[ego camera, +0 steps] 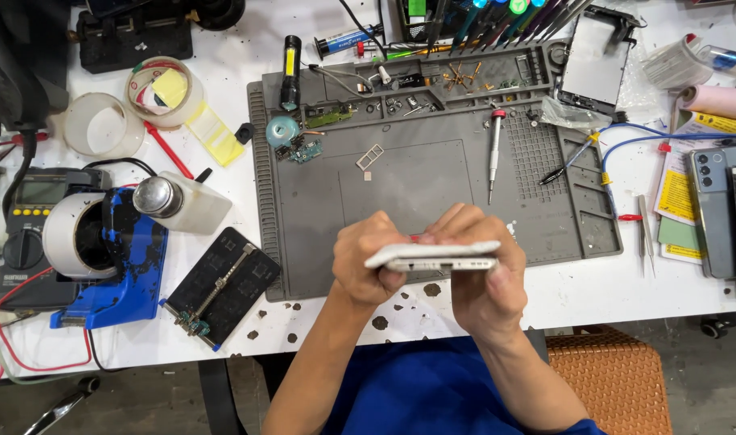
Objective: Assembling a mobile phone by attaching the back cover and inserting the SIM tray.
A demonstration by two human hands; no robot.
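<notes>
Hands (372, 266) (485, 278) grip white phone (432, 256) | grey mat (416, 185), screwdriver (494, 153) beyond

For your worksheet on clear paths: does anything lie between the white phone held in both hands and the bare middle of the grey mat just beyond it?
Nothing visible does. The white phone sits in the left hand and right hand, directly over the near edge of the grey mat; the screwdriver lies farther back.

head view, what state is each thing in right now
white phone: held edge-on in both hands, above the mat
left hand: gripping phone's left end
right hand: gripping phone's right end
screwdriver: lying on grey mat
flashlight: lying down, unlit
</notes>
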